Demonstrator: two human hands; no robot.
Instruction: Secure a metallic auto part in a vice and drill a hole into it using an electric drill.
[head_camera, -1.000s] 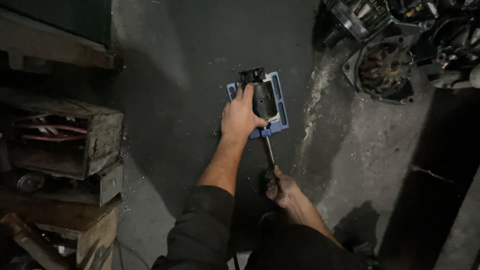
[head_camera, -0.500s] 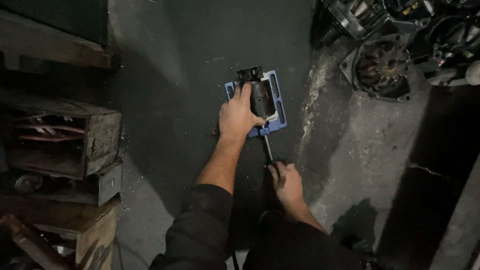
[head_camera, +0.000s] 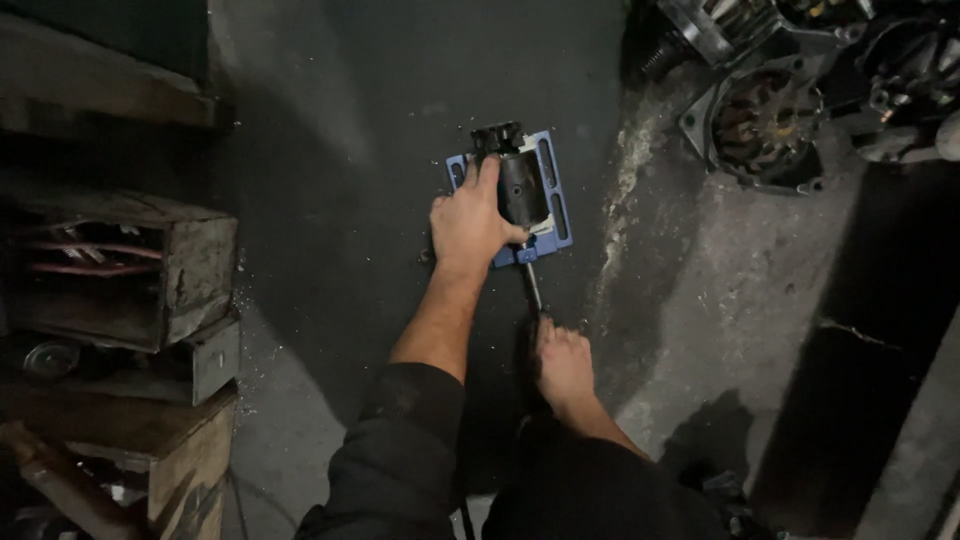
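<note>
Gripping a tool (head_camera: 532, 300), the right hand (head_camera: 563, 365) is clenched round the handle end near the person's body; the slim shaft runs from it straight away from the person, long axis near-to-far, tip pointing into the near end of the motor (head_camera: 524, 188).

Left hand (head_camera: 468, 222): laid over the motor's left flank, fingers curled round the dark cylinder, thumb at its near end, holding it down. Sleeve (head_camera: 400, 450) dark, pushed up to the elbow.

Motor: black cylindrical body, lying on its side on the plate (head_camera: 555, 195), long axis in line with the tool shaft, far end pointing away from the person with a dark fitting overhanging the plate's far edge.

Plate: blue, slotted, flat on the floor (head_camera: 330, 150), mid-frame, well apart from everything else.

Crates (head_camera: 120, 270): worn wood and metal boxes stacked along the floor's left edge, red tubing inside one.

Engine parts (head_camera: 770, 120): greasy housings heaped at the far right corner of the floor.
</note>
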